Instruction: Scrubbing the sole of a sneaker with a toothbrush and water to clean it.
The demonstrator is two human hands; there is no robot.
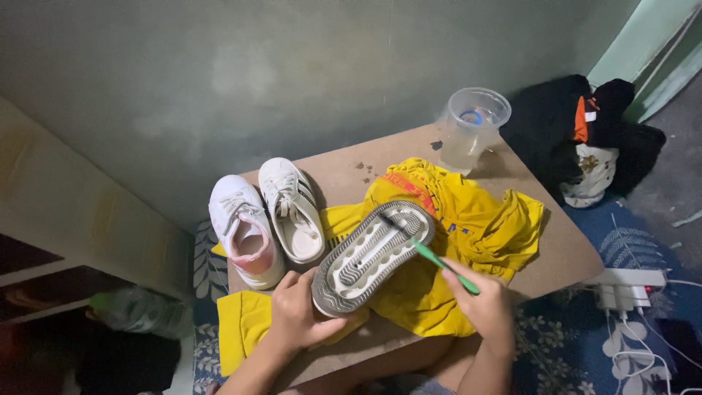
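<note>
My left hand point(298, 314) grips the heel end of a shoe point(369, 254) turned sole-up, its grey and white tread facing me. A green toothbrush point(431, 256) is held in my right hand point(484, 307), and its bristled head rests on the sole near the toe. The shoe lies over a yellow cloth point(468, 219) spread on a brown board point(556, 249).
Two white shoes point(267, 219) stand side by side on the board's left part. A clear plastic jug point(472, 128) with water stands at the far right corner. Dark clothes and a bag point(585, 139) lie beyond it. A white power strip point(621, 287) with cables lies on the blue patterned floor mat.
</note>
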